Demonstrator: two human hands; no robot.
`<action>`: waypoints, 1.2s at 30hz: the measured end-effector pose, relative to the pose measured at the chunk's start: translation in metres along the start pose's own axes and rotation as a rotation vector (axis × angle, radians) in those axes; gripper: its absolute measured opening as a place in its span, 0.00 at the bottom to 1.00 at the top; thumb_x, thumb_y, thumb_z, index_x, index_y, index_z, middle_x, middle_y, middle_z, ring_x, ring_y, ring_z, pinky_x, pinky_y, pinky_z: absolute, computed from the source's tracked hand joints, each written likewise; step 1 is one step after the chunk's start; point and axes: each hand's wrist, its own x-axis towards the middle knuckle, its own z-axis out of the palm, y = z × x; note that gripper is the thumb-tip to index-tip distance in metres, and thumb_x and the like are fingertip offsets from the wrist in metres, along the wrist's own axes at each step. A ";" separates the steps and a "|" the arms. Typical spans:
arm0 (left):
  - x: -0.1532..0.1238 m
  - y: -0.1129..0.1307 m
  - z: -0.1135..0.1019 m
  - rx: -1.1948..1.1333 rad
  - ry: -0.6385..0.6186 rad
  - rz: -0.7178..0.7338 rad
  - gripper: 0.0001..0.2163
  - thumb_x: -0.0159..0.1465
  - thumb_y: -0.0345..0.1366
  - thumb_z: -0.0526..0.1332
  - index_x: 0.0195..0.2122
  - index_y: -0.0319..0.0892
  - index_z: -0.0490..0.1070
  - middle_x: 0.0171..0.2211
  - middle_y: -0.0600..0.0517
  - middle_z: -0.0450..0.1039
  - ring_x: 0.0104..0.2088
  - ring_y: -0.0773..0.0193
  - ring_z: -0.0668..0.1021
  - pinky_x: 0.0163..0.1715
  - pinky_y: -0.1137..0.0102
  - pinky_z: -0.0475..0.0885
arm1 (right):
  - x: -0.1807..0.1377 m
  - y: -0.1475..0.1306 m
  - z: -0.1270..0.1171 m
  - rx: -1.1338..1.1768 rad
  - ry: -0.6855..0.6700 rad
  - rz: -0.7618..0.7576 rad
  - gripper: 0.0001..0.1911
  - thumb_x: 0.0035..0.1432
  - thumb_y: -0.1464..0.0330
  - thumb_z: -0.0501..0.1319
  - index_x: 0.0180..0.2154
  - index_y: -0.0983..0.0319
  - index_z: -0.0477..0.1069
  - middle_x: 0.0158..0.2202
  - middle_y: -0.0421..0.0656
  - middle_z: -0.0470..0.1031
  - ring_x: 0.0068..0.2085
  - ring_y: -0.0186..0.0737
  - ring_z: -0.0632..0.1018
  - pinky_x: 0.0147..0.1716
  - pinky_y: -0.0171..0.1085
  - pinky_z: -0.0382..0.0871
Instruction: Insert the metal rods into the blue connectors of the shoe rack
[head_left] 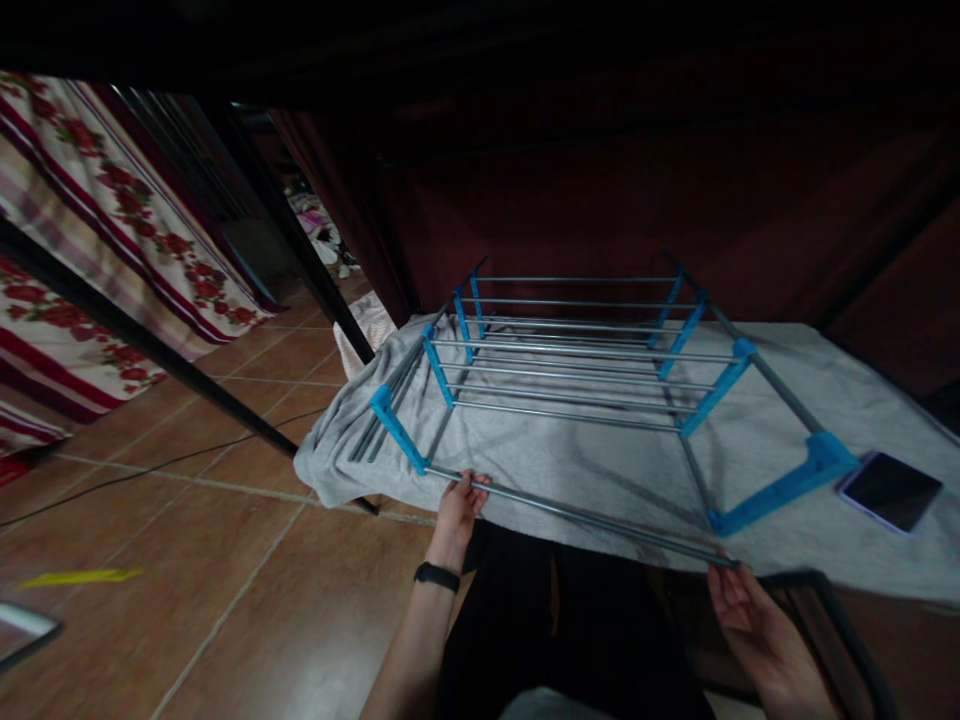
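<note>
A long grey metal rod lies across in front of me, its left end at the lower corner of a blue plastic bracket. Close to that end, my left hand is closed around the rod. My right hand pinches the rod's other end, which sits just below and apart from the front right blue bracket. Both brackets belong to a rack frame of blue plastic pieces and several grey rods, lying on its side on the grey blanket.
Loose rods rest at the blanket's left side. A phone lies right of the frame. Dark metal posts and a slanting bar stand at left. A cable and a yellow strip are on the tiled floor.
</note>
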 end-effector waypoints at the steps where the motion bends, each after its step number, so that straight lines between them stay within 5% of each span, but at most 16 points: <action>1: 0.000 0.000 0.000 0.001 0.000 0.000 0.03 0.70 0.28 0.59 0.37 0.39 0.69 0.30 0.48 0.78 0.28 0.66 0.83 0.29 0.74 0.78 | 0.000 0.000 0.000 0.002 0.004 -0.004 0.11 0.63 0.78 0.59 0.40 0.57 0.77 0.35 0.37 0.82 0.35 0.32 0.84 0.41 0.32 0.82; 9: -0.002 0.004 0.002 0.010 0.019 0.005 0.03 0.69 0.27 0.59 0.37 0.38 0.71 0.31 0.47 0.79 0.30 0.66 0.83 0.32 0.73 0.78 | 0.014 0.001 -0.002 -0.049 -0.070 -0.113 0.06 0.57 0.71 0.69 0.38 0.56 0.78 0.37 0.36 0.82 0.38 0.31 0.83 0.44 0.32 0.81; 18: 0.008 0.003 -0.002 0.135 0.092 0.041 0.03 0.65 0.27 0.60 0.33 0.39 0.70 0.26 0.52 0.75 0.26 0.66 0.79 0.32 0.71 0.77 | 0.000 0.009 0.029 -0.064 -0.155 -0.298 0.15 0.42 0.63 0.78 0.31 0.56 0.76 0.36 0.36 0.81 0.40 0.36 0.81 0.46 0.38 0.77; 20: 0.010 -0.005 -0.009 0.246 0.128 0.137 0.06 0.65 0.34 0.62 0.31 0.41 0.68 0.25 0.52 0.74 0.27 0.64 0.79 0.30 0.69 0.75 | 0.000 0.009 0.035 -0.042 -0.178 -0.310 0.16 0.41 0.63 0.79 0.31 0.56 0.76 0.36 0.37 0.81 0.41 0.38 0.81 0.47 0.40 0.77; 23: 0.005 -0.019 -0.012 0.548 0.206 0.531 0.08 0.62 0.41 0.63 0.32 0.43 0.68 0.24 0.56 0.70 0.26 0.64 0.74 0.30 0.68 0.72 | 0.004 0.011 0.039 -0.016 -0.180 -0.325 0.18 0.41 0.61 0.79 0.31 0.56 0.75 0.34 0.37 0.80 0.38 0.38 0.80 0.45 0.40 0.77; 26: -0.013 -0.034 0.009 0.833 -0.012 0.841 0.11 0.63 0.46 0.62 0.38 0.44 0.72 0.33 0.51 0.75 0.35 0.57 0.78 0.39 0.61 0.74 | 0.008 0.016 0.038 -0.022 -0.162 -0.319 0.17 0.42 0.61 0.78 0.30 0.56 0.73 0.30 0.37 0.77 0.34 0.36 0.79 0.41 0.39 0.77; 29: -0.038 -0.055 0.055 1.025 -0.414 1.000 0.11 0.68 0.44 0.57 0.43 0.45 0.75 0.41 0.47 0.77 0.44 0.53 0.79 0.49 0.57 0.74 | 0.012 0.020 0.038 -0.032 -0.132 -0.328 0.18 0.42 0.61 0.79 0.29 0.56 0.73 0.29 0.36 0.75 0.33 0.36 0.78 0.38 0.38 0.77; 36: -0.084 -0.133 0.163 1.401 -1.060 0.969 0.16 0.70 0.31 0.52 0.56 0.43 0.73 0.54 0.42 0.76 0.54 0.52 0.78 0.57 0.54 0.72 | 0.010 0.018 0.042 -0.087 -0.102 -0.344 0.23 0.38 0.57 0.80 0.31 0.58 0.73 0.29 0.37 0.76 0.33 0.37 0.78 0.37 0.37 0.76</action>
